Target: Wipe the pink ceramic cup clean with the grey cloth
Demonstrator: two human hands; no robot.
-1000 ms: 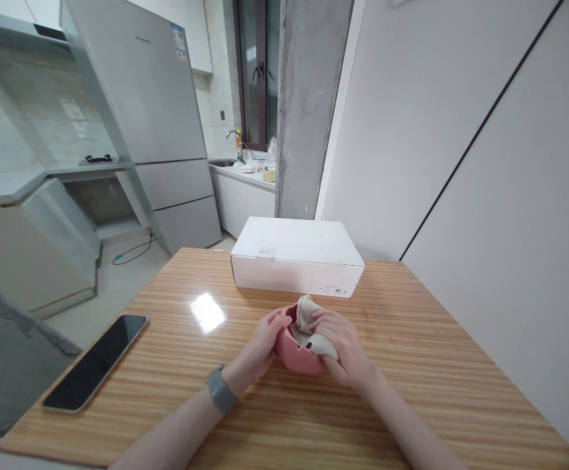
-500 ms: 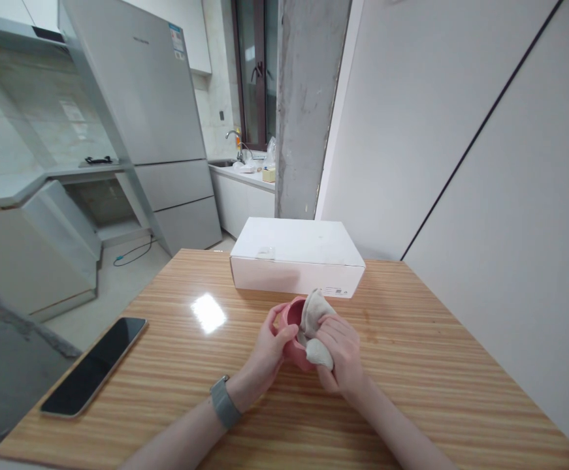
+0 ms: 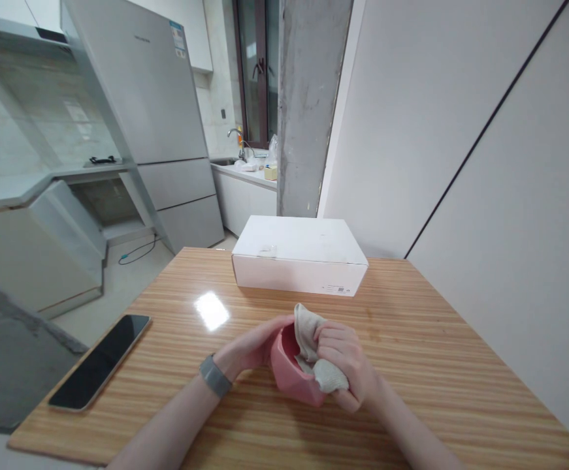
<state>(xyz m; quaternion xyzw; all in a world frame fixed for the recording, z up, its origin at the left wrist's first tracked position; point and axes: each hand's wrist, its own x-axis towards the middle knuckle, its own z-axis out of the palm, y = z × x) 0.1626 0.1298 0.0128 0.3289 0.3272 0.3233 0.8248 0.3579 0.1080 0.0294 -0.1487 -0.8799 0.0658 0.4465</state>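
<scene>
A pink cup-like container (image 3: 294, 378) is tilted above the table, its opening turned up toward the right. My left hand (image 3: 259, 343) is wrapped around its far left side, with the fingertips partly hidden behind it. Bunched in my closed right hand (image 3: 347, 359) is a light grey cloth (image 3: 308, 326). Part of this cloth goes over the rim into the opening, and a fold sticks out below my fingers. The cloth covers much of the container's inside.
Beyond my hands a white cardboard box (image 3: 300, 271) lies on the wooden table (image 3: 186, 352). A smartphone (image 3: 102, 362) rests near the left edge. A white wall (image 3: 460, 130) borders the right side. A fridge (image 3: 142, 85) and sink counter stand behind.
The pink container has turned and come nearer, showing more of its outer side. My left hand has shifted around to its far left. My right hand and the cloth have moved slightly down and right.
</scene>
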